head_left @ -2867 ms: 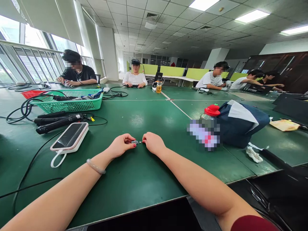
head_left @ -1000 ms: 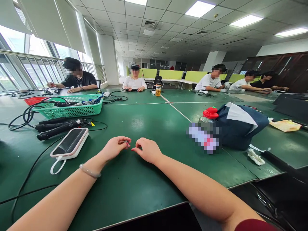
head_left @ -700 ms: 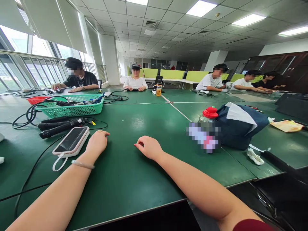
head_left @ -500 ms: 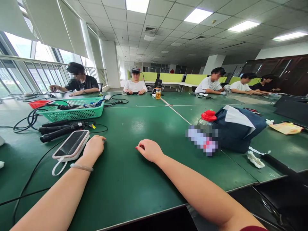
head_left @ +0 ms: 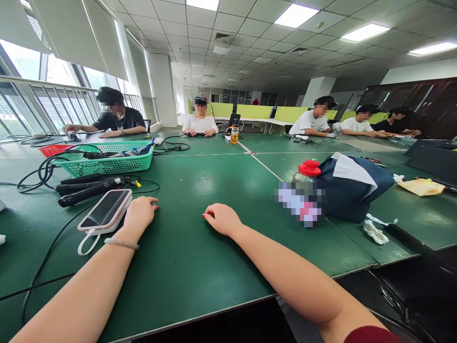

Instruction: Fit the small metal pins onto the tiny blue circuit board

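Tabletop (head_left: pixel 214 271), green and glossy, carries both hands near its front edge, well apart from each other. Left hand (head_left: pixel 140 213): back up, fingers bent and drawn together, fingertips toward the right; a small greyish item (head_left: pixel 154 204) shows at the fingertips, too small to identify, and its grip cannot be confirmed. Right hand (head_left: pixel 223 220): fingers curled, thumb extended toward the left and near the index finger, with a small dark hollow between them; nothing is seen protruding, and whether anything lies inside the curl cannot be told. Phone-like device (head_left: pixel 105 208), pink and white rim, dark screen up, lies just beside the left hand on its outer side, with a white loop (head_left: pixel 84 247) at its near end; contact with the hand cannot be determined. Pale bangle (head_left: pixel 121 243) noted on the left wrist. Beyond the device lie black rod-shaped articles (head_left: pixel 89 190) and a green perforated basket (head_left: pixel 107 163) holding dark and blue items, a red container (head_left: pixel 57 150) partly behind it. Beyond the right hand, on its outer side, stand a red-lidded jar (head_left: pixel 309 170), partly obscured by pixelation, and a dark blue bag (head_left: pixel 352 195) with white cloth over it; crumpled tissue (head_left: pixel 375 232) lies near the bag. Five other people are seated farther off
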A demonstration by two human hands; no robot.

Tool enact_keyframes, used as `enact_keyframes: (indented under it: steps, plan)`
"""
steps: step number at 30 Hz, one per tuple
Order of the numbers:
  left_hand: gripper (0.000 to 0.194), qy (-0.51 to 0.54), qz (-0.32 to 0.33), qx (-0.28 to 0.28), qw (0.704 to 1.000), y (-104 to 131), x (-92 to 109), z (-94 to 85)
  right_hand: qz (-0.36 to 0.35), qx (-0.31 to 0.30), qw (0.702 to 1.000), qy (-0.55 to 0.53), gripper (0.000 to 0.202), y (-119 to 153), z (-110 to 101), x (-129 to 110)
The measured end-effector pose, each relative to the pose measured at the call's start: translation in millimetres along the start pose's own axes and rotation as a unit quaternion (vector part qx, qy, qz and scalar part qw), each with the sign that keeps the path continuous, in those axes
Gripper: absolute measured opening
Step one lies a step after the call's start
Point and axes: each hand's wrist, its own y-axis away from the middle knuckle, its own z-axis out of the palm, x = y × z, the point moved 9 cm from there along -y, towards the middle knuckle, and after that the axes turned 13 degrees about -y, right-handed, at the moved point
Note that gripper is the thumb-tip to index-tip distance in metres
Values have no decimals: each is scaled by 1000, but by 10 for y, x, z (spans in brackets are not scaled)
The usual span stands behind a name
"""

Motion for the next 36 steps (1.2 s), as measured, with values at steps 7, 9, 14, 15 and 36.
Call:
enact_keyframes:
  steps: [7,9,14,15,36]
  plan:
    - [32,21,-24,-2,999,-28,-44,68,-1,3,1000,-1,21,-8,15,17]
    - [31,30,-31,-16,999,-24,-49,99,-1,1,1000,-5,21,-6,21,16]
    - [36,44,-34,-20,998,-29,-35,104,-1,0,1000,-9,19,-6,37,21]
    - [38,47,-25,-19,998,-33,-13,111,-2,0,1000,-9,19,-6,38,19]
    - [38,175,313,-41,933,660,1459,-104,11,-36,999,7,17,-43,97,37]
